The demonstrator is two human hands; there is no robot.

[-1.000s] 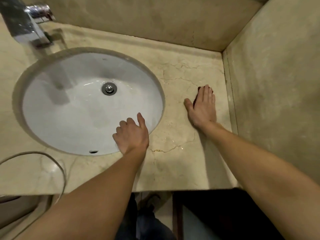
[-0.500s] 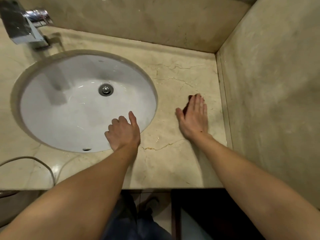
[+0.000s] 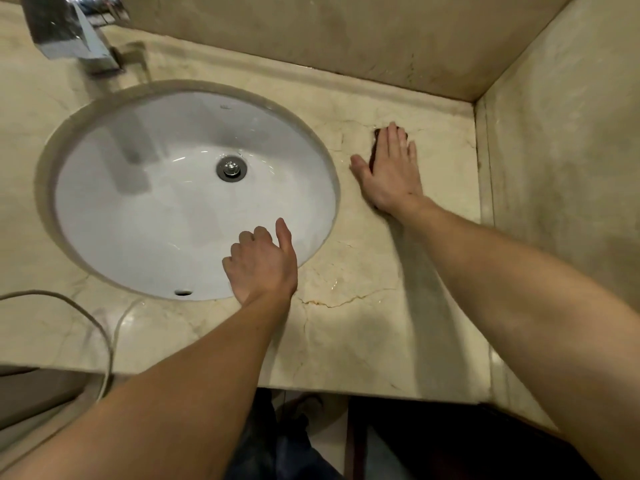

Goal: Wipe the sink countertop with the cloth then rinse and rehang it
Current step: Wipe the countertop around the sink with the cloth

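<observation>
Fingers (image 3: 398, 147) of right hand (image 3: 391, 174) lie flat, pressing dark cloth (image 3: 375, 142) onto countertop (image 3: 363, 327).

Right hand (image 3: 389, 171) flat, fingers extended, palm down. Left hand (image 3: 261, 261) loosely curled, thumb raised.

The sink (image 3: 194, 195) is set into the countertop (image 3: 363, 327) at its left, with the faucet (image 3: 69, 32) behind it. The left hand (image 3: 261, 263) rests at the sink's near rim. To the right, the right hand (image 3: 391, 174) lies flat on what seems to be the cloth (image 3: 375, 142), near the side wall (image 3: 568, 150). A cord (image 3: 90, 320) crosses the near-left edge.
</observation>
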